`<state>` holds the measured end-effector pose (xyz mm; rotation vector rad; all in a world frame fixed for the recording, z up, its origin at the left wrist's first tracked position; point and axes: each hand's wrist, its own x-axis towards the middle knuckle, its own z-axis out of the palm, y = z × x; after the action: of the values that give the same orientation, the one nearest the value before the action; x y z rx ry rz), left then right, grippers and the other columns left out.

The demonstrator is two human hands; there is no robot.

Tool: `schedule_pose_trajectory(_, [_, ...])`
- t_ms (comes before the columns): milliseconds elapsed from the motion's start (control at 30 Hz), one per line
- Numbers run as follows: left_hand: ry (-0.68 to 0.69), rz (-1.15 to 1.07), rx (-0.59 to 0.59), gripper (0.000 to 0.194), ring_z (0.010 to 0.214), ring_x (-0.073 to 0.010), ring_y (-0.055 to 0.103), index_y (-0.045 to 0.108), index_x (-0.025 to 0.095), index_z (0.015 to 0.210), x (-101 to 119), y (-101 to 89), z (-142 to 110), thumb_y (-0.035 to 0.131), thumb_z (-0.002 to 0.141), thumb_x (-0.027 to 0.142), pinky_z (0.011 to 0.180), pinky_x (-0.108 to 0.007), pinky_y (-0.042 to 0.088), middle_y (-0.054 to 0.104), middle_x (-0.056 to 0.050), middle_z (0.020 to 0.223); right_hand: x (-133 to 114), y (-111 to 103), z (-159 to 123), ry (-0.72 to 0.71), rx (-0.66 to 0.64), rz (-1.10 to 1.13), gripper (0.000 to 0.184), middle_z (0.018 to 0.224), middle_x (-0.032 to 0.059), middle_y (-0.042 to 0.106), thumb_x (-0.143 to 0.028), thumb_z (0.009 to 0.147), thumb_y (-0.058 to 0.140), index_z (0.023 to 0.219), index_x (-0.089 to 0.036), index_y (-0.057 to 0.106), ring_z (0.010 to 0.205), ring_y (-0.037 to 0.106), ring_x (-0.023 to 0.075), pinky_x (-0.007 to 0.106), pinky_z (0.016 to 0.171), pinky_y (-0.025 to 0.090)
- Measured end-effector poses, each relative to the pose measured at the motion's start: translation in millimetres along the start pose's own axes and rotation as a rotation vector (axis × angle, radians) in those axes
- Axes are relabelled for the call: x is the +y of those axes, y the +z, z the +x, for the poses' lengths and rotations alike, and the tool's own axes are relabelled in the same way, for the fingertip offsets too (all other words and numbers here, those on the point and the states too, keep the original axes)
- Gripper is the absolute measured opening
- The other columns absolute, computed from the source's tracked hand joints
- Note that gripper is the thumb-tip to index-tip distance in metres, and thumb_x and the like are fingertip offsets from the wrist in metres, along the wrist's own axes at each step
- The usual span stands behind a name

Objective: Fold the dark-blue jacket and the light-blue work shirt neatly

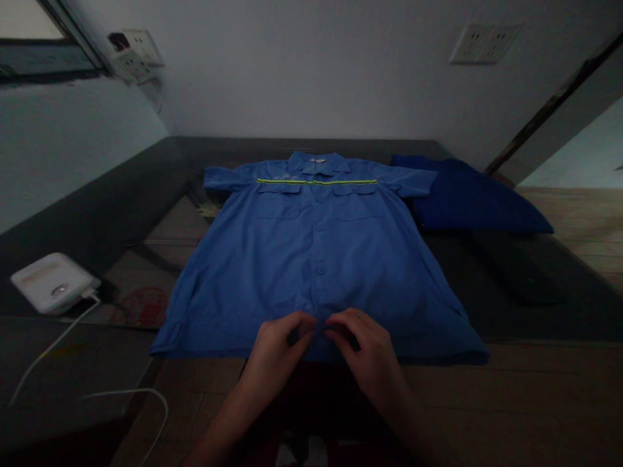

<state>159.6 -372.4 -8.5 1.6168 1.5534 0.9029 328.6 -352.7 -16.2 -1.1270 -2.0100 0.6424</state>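
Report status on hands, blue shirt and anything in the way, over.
Left hand, right hand: curled at lower front placket, grip unclear. Blue shirt: laid out front up, collar at far end. Nothing seen blocking; darker blue cloth by picture-right sleeve.

Well left of the left hand (281, 340): 1 white box (53, 280), white cable (57, 344) plugged into it. Right of the right hand (370, 344): 1 dark flat item (516, 272), too dim to identify; farther out, darker blue cloth (470, 198). Beyond both hands: wall (302, 71) with sockets (145, 48) at left, 2-part socket plate (485, 44) at right.
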Motion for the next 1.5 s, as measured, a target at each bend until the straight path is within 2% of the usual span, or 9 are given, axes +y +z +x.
schedule_pose_trajectory(133, [-0.025,-0.117,0.009,0.012,0.075,-0.0152,0.067,0.06,0.02,0.089,4.7,-2.4,1.3,0.054,0.08,0.019,0.072,-0.026,0.052,0.071,0.0,0.081,-0.9,2.5,1.7,-0.039,0.057,-0.018,0.011,0.076,0.0027,0.065,-0.015,0.087,0.053,0.08,-0.02,0.06,0.073,0.063,0.0175,0.028,0.066,0.049])
schedule_pose_trajectory(267, [-0.087,-0.216,0.014,0.016,0.07,-0.0154,0.067,0.053,0.019,0.096,7.7,-1.2,1.8,0.055,0.083,0.027,0.067,-0.026,0.052,0.07,0.0,0.074,-1.9,5.1,1.1,-0.059,0.086,-0.026,0.014,0.073,0.0027,0.064,-0.016,0.088,0.052,0.077,-0.02,0.059,0.07,0.061,0.0168,0.027,0.064,0.049])
schedule_pose_trajectory(433, [-0.123,-0.273,0.03,0.02,0.07,-0.0146,0.067,0.05,0.02,0.095,5.4,4.4,2.2,0.06,0.08,0.028,0.067,-0.024,0.051,0.069,0.002,0.072,-0.8,7.3,-1.7,-0.06,0.093,-0.008,0.015,0.073,0.0029,0.063,-0.016,0.089,0.051,0.076,-0.02,0.058,0.07,0.06,0.0164,0.028,0.064,0.049])
schedule_pose_trajectory(700, [-0.138,-0.234,0.062,0.017,0.067,-0.0129,0.064,0.044,0.022,0.092,-1.1,8.7,2.1,0.057,0.081,0.023,0.062,-0.022,0.048,0.064,0.005,0.07,-0.5,8.9,-1.6,-0.038,0.09,0.036,0.015,0.077,0.0031,0.063,-0.013,0.088,0.051,0.077,-0.02,0.059,0.073,0.061,0.0167,0.028,0.067,0.05])
schedule_pose_trajectory(800, [-0.098,-0.183,0.076,0.013,0.068,-0.0121,0.062,0.045,0.022,0.09,-4.1,9.9,0.6,0.055,0.083,0.024,0.063,-0.022,0.046,0.061,0.004,0.073,-2.9,7.3,-0.5,-0.041,0.072,0.029,0.013,0.081,0.0033,0.065,-0.012,0.088,0.051,0.087,-0.02,0.062,0.076,0.062,0.0172,0.028,0.069,0.051])
schedule_pose_trajectory(933, [-0.071,-0.162,0.079,0.011,0.071,-0.0122,0.061,0.046,0.022,0.09,-6.2,11.2,-0.5,0.054,0.083,0.023,0.065,-0.022,0.046,0.061,0.004,0.075,-4.1,7.1,-0.6,-0.092,0.076,-0.009,0.02,0.086,0.0041,0.065,-0.013,0.09,0.049,0.103,-0.021,0.062,0.08,0.062,0.0175,0.03,0.072,0.052])
schedule_pose_trajectory(1100, [-0.088,-0.177,0.076,0.011,0.071,-0.0127,0.061,0.046,0.022,0.091,-5.9,11.3,0.2,0.054,0.083,0.023,0.067,-0.023,0.046,0.061,0.003,0.076,-3.3,9.4,1.3,-0.154,0.104,-0.09,0.015,0.082,0.0059,0.063,-0.017,0.09,0.051,0.088,-0.019,0.065,0.077,0.06,0.0183,0.031,0.07,0.052])
schedule_pose_trajectory(1300, [-0.072,-0.177,0.073,0.011,0.07,-0.0121,0.061,0.048,0.021,0.091,-2.9,8.3,0.6,0.054,0.083,0.02,0.067,-0.023,0.046,0.061,0.004,0.074,-5.0,6.1,7.8,-0.241,0.089,-0.101,0.02,0.078,0.0053,0.062,-0.011,0.09,0.049,0.079,-0.018,0.064,0.072,0.057,0.0166,0.029,0.065,0.05])
schedule_pose_trajectory(1500, [-0.018,-0.127,0.027,0.013,0.078,-0.0125,0.062,0.052,0.021,0.094,-2.0,4.7,-1.6,0.053,0.082,0.016,0.074,-0.024,0.047,0.064,0.002,0.084,-1.3,6.0,6.6,-0.185,0.066,-0.005,0.019,0.08,0.0044,0.062,-0.01,0.088,0.051,0.075,-0.018,0.061,0.076,0.059,0.0158,0.027,0.068,0.049])
